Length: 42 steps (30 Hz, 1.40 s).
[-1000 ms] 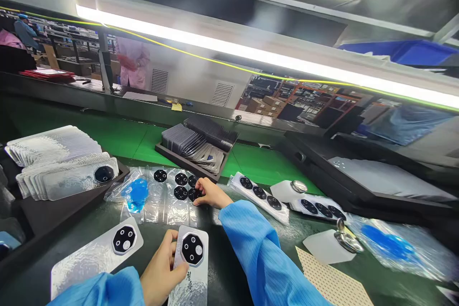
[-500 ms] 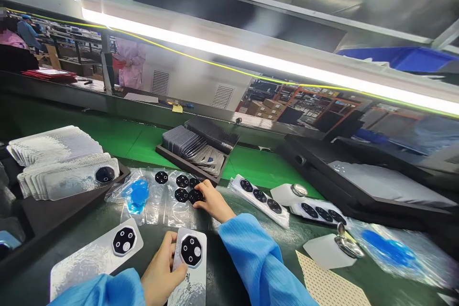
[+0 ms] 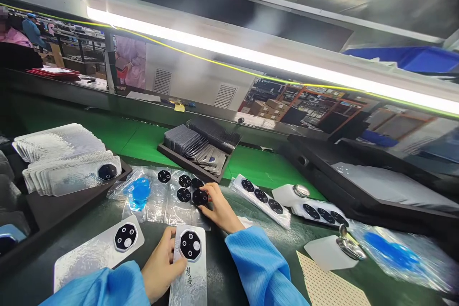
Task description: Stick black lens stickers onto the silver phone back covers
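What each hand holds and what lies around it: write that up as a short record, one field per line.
Left hand: holds a silver panel with a dark octagonal camera piece
Right hand: thumb and finger grip a black disc
Below right hand: clear plastic, with other discs on it
Beside left sleeve: second silver panel
Far left: fanned silver panels in a dark tray
Right side: white bottles with metal caps; beige perforated sheet
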{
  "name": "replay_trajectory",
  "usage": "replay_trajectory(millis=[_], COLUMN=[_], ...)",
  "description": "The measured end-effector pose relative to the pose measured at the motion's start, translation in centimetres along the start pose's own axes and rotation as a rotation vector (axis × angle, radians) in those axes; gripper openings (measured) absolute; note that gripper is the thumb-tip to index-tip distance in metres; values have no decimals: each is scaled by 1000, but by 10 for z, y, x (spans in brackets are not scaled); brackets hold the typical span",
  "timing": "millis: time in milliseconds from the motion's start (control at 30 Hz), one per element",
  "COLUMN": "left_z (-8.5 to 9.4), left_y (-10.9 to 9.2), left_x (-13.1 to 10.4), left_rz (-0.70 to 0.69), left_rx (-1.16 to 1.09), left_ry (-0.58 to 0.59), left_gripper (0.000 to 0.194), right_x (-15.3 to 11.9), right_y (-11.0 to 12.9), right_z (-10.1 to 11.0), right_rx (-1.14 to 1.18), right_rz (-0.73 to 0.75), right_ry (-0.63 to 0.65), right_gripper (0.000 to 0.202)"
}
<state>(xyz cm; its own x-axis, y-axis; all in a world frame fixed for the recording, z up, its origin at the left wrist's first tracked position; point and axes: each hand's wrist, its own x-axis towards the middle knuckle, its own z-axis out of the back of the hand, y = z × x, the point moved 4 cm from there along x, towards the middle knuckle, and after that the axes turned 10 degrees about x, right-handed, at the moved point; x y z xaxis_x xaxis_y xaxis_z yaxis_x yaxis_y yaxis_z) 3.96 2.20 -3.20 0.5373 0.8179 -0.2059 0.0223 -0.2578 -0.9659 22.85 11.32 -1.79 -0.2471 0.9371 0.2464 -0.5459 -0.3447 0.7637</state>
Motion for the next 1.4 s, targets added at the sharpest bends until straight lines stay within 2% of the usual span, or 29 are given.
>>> replay_trajectory(millis=[133, 267, 467, 767, 1067, 1400], left_z=[1, 0, -8, -10, -12, -5], left_y=[1, -2, -14, -3, -12, 6], left_x=[1, 1, 0, 8, 8, 12], left_rz=[7, 31, 86, 85, 153, 177], left_rx=[-54, -60, -9, -47, -76, -84], left_ry=[17, 24, 51, 73, 65, 5], left_gripper=[47, 47, 41, 37, 39, 44], right_x=[-18, -47, -83, -87, -88, -90], right_y=[12, 25, 27, 24, 19, 22], right_z=[15, 29, 23, 23, 22, 21], right_rx=[29, 59, 304, 317, 468, 449], right_rz=[14, -11, -143, -158, -272, -319], right_ry=[-63, -116, -71, -105, -78, -40], right_gripper=[40, 38, 38, 36, 36, 36])
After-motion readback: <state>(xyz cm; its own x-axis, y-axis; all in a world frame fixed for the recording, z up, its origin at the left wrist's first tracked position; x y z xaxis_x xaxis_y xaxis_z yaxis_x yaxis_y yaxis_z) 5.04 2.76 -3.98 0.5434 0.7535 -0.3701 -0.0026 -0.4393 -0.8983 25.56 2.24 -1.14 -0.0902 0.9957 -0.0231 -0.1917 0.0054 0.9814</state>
